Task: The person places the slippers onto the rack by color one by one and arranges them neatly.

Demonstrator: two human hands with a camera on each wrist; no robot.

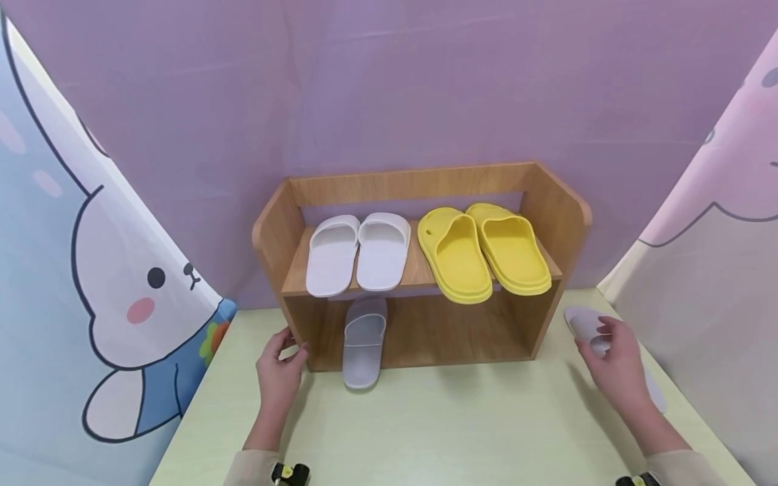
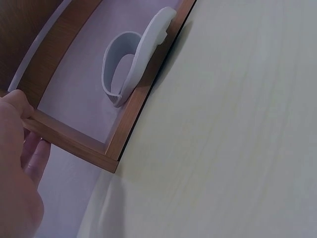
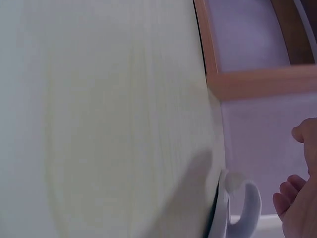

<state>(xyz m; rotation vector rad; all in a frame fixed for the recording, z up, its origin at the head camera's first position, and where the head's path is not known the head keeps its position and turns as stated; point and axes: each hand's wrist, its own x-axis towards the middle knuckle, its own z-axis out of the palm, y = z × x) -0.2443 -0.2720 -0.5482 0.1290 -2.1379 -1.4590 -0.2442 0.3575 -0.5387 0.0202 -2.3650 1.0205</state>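
Note:
A small wooden shoe rack stands on the table. My left hand pinches the front edge of its left side panel, thumb on one face and fingers on the other. On the lower shelf lies a single grey slipper, its front end poking past the edge. Over at the right, my right hand hovers above another grey slipper on the table, which it partly covers. Its fingers are loosely bent with nothing between them; the right wrist view shows this slipper apart from the fingers.
The upper shelf carries a pair of white slippers and a pair of yellow clogs. Behind the rack hangs a purple cloth. Printed cloths border the pale table at left and right.

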